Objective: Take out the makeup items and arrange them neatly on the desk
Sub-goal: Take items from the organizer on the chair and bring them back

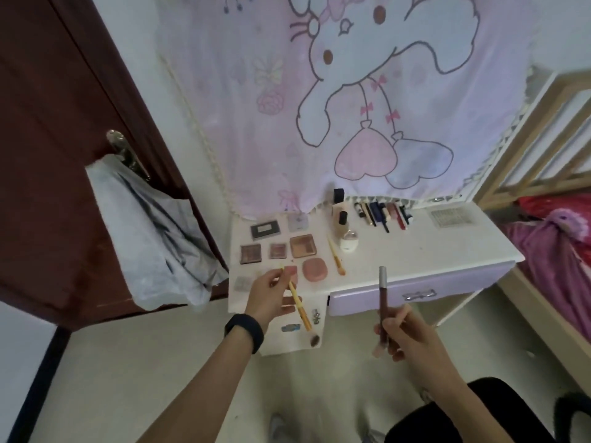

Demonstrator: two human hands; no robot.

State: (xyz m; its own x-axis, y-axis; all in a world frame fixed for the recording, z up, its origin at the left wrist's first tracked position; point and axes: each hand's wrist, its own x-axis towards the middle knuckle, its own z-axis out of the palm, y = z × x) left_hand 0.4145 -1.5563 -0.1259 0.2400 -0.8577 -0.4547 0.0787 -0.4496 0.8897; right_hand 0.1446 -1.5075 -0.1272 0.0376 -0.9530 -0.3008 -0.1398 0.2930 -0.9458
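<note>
My left hand (267, 297) pinches a yellow-handled makeup brush (300, 310), bristles pointing down toward me, in front of the white desk (415, 251). My right hand (404, 334) grips a brown brush with a silver cap (382, 302), held upright before the lilac drawer (415, 295). On the desk lie several palettes (302, 246), a pink compact (315, 269), another yellow brush (335, 255), a foundation bottle (342, 223) and a row of pencils and lipsticks (385, 214).
A dark red door (64, 155) stands at left with a white plastic bag (153, 238) hanging from its handle. A cartoon curtain (351, 91) hangs behind the desk. A bed (556, 244) with a wooden frame is at right. A white egg-shaped case (349, 242) sits mid-desk.
</note>
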